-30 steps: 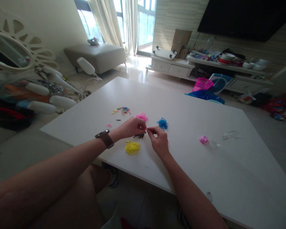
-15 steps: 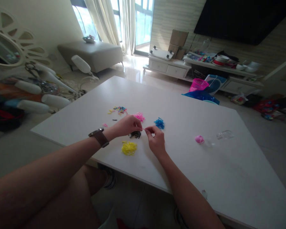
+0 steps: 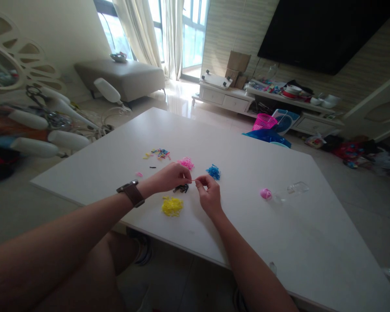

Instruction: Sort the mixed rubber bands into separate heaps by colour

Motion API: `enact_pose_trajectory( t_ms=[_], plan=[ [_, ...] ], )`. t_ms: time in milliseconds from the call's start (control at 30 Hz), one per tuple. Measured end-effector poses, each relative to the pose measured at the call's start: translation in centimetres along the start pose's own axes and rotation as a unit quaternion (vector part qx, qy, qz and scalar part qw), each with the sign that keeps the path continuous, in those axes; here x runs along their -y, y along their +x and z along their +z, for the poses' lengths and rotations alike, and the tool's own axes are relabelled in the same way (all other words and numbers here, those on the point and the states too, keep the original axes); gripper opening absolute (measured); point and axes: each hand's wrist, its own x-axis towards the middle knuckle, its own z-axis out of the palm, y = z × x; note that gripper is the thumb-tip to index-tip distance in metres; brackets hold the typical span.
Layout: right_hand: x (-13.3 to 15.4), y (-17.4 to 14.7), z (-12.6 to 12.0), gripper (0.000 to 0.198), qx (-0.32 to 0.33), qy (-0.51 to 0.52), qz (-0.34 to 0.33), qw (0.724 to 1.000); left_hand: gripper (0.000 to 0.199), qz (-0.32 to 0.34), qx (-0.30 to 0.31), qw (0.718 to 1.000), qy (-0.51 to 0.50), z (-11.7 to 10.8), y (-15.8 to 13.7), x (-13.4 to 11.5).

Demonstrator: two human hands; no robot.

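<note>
A thin reddish strand, which looks like a small rubber band (image 3: 193, 180), runs between my two hands above the white table (image 3: 214, 125). My left hand (image 3: 173, 177) pinches one end of it, and my right hand (image 3: 209, 192) pinches the other. Just under the left fingers lies a black pile of small bands (image 3: 181, 189), partly covered. Closer to me is a yellow pile (image 3: 172, 206). Beyond the left hand sits a pink pile (image 3: 186, 163), and past the right hand a blue pile (image 3: 213, 172). A mixed-colour pile (image 3: 160, 153) lies at the far left.
On the table's right side rest a pink object (image 3: 265, 193) and a clear container (image 3: 298, 187). A small clear piece (image 3: 272, 267) is near the front edge, beside my right forearm. A lamp-like stand with white shades (image 3: 68, 139) stands off the left edge.
The camera view has shifted slightly, so the table things appear a little lower and further left. Both hands keep their pinch on the strand, with little visible movement relative to the piles.
</note>
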Motion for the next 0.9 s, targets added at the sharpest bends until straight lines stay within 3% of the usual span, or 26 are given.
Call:
enact_pose_trajectory(
  t_ms=[233,900],
  plan=[
    [0.11,-0.03,-0.26,0.014,-0.007,-0.010,0.021,1.000,0.016,-0.012,-0.019,0.999,-0.028,0.10,-0.38,0.16],
    [-0.20,-0.05,-0.09,0.012,0.031,-0.027,-0.005,0.999,0.012,0.005,-0.010,1.000,-0.028,0.36,-0.57,-0.43]
  ],
)
